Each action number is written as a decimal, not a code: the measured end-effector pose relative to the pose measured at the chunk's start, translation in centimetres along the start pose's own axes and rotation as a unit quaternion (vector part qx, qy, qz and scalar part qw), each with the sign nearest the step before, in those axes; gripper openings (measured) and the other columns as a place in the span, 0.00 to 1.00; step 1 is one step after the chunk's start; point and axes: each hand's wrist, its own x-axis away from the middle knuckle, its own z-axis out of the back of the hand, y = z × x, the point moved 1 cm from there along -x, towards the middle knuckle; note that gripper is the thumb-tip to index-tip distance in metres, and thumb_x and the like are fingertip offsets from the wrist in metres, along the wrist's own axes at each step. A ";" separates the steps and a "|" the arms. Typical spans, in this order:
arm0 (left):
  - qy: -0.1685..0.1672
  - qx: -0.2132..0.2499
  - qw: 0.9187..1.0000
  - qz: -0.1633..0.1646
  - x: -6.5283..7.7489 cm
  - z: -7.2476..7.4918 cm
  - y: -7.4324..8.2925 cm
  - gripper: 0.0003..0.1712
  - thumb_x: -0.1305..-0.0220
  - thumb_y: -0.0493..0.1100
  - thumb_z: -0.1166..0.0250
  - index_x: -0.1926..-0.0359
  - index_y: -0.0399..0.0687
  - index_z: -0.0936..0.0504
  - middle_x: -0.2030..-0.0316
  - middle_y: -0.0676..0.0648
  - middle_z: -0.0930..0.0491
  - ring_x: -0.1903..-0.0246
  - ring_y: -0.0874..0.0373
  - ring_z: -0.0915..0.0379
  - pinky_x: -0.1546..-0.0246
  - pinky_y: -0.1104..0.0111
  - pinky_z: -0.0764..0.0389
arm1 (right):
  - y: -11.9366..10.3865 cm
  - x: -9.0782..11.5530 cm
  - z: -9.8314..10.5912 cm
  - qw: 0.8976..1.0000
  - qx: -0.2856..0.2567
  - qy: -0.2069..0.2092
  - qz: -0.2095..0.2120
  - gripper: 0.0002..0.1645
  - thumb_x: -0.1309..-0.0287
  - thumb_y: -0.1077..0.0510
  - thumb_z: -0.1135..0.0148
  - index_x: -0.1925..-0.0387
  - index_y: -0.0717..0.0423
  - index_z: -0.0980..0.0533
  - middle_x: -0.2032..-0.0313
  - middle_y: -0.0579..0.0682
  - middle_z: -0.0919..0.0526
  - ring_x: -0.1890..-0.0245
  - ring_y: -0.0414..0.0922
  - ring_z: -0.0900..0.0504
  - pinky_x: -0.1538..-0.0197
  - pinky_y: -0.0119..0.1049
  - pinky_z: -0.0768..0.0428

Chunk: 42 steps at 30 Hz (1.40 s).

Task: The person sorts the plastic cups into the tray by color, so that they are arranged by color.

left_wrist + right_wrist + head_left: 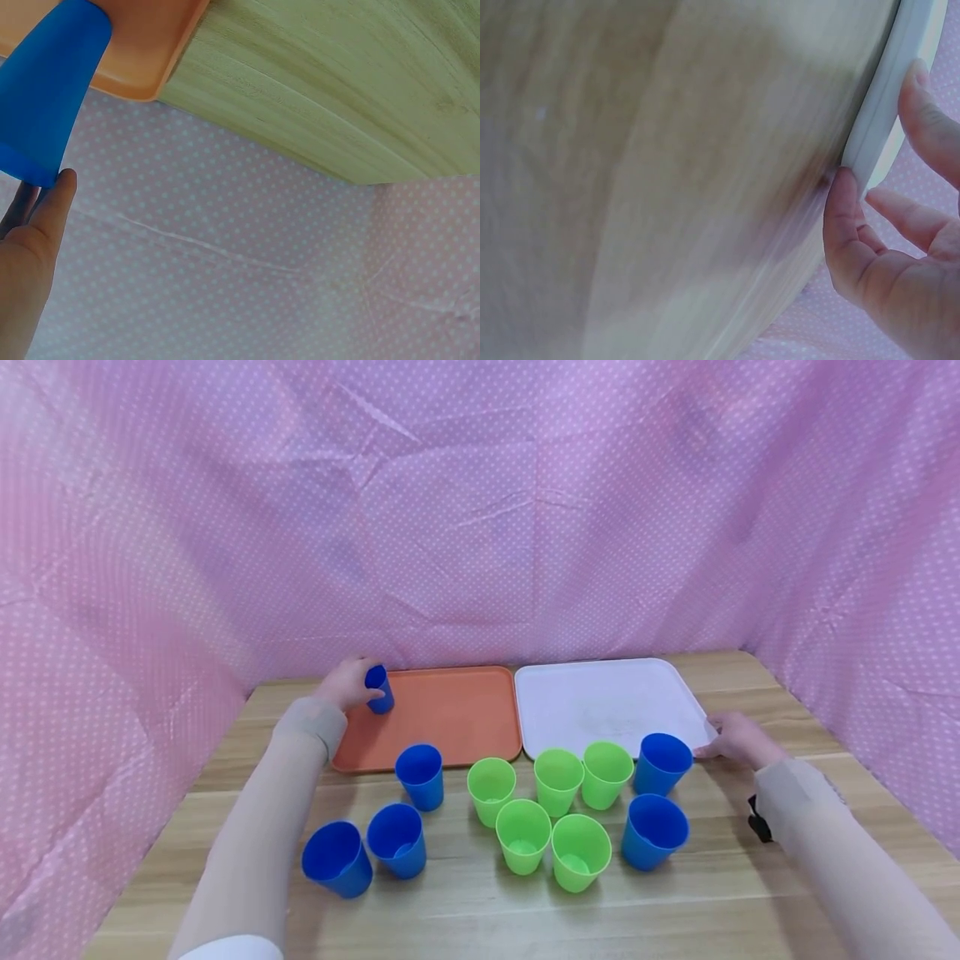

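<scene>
At the far left corner of the orange tray (442, 714), my left hand (348, 683) holds a blue cup (380, 691) near its rim. The same blue cup (52, 82) shows in the left wrist view with my fingers (54, 210) at its wide end; its base is over the tray, and I cannot tell whether it touches. My right hand (738, 739) grips the near right corner of the white tray (607, 693). In the right wrist view, thumb and fingers lie on either side of the white tray's rim (885, 120).
In front of the trays, several green cups (558, 782) stand upright in the middle. Three blue cups (420, 777) stand to their left and two blue cups (655, 832) to their right. A pink dotted cloth (480, 527) hangs behind the wooden table (465, 918).
</scene>
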 end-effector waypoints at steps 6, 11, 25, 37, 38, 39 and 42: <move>0.004 0.004 1.000 0.001 0.0 0.4 -0.2 0.34 0.38 0.44 0.36 0.35 0.35 0.36 0.38 0.28 0.37 0.39 0.33 0.41 0.39 0.44 0.37 | 0.0 -0.1 0.0 1.000 -0.009 -0.004 -0.009 0.51 0.52 0.50 0.28 0.40 0.82 0.42 0.43 0.82 0.38 0.44 0.73 0.36 0.41 0.66 0.38; -0.002 0.007 1.000 0.007 0.3 0.5 -0.3 0.35 0.36 0.45 0.38 0.34 0.34 0.37 0.37 0.28 0.38 0.38 0.32 0.41 0.38 0.44 0.38 | -0.1 0.0 0.0 1.000 -0.006 -0.005 -0.009 0.52 0.53 0.50 0.28 0.40 0.83 0.42 0.43 0.82 0.38 0.44 0.73 0.36 0.42 0.65 0.37; -0.005 0.010 1.000 0.019 0.8 0.8 -0.9 0.35 0.35 0.44 0.40 0.33 0.31 0.40 0.36 0.27 0.40 0.37 0.32 0.43 0.36 0.45 0.40 | -0.2 0.2 0.0 1.000 -0.009 -0.002 0.000 0.54 0.54 0.49 0.27 0.40 0.84 0.43 0.44 0.82 0.37 0.45 0.72 0.34 0.42 0.64 0.36; 0.005 0.000 1.000 -0.003 1.9 1.0 -0.2 0.35 0.35 0.46 0.39 0.34 0.33 0.38 0.37 0.27 0.38 0.38 0.32 0.41 0.37 0.44 0.38 | 0.2 0.4 -0.2 1.000 -0.010 0.006 0.014 0.50 0.54 0.50 0.27 0.42 0.83 0.39 0.45 0.81 0.35 0.48 0.69 0.31 0.44 0.64 0.34; 0.006 -0.001 1.000 -0.009 1.9 1.0 -0.2 0.35 0.36 0.45 0.39 0.34 0.33 0.38 0.37 0.27 0.38 0.38 0.32 0.41 0.38 0.44 0.38 | 0.2 0.4 -0.2 1.000 -0.010 0.005 0.013 0.50 0.54 0.50 0.27 0.42 0.83 0.39 0.45 0.81 0.35 0.48 0.69 0.31 0.44 0.64 0.34; 0.006 0.000 1.000 -0.015 2.0 1.0 -0.1 0.35 0.36 0.45 0.38 0.34 0.33 0.38 0.37 0.27 0.38 0.38 0.32 0.41 0.38 0.43 0.38 | 0.1 0.4 -0.2 1.000 -0.009 0.005 0.012 0.51 0.54 0.50 0.27 0.42 0.83 0.40 0.45 0.81 0.35 0.48 0.70 0.32 0.43 0.64 0.34; 0.011 0.006 0.999 -0.030 2.3 1.0 0.1 0.35 0.36 0.45 0.38 0.34 0.33 0.37 0.37 0.28 0.38 0.38 0.33 0.41 0.38 0.44 0.38 | 0.1 0.4 -0.1 1.000 -0.009 0.003 0.010 0.52 0.54 0.50 0.27 0.42 0.84 0.41 0.45 0.82 0.36 0.47 0.70 0.32 0.43 0.64 0.34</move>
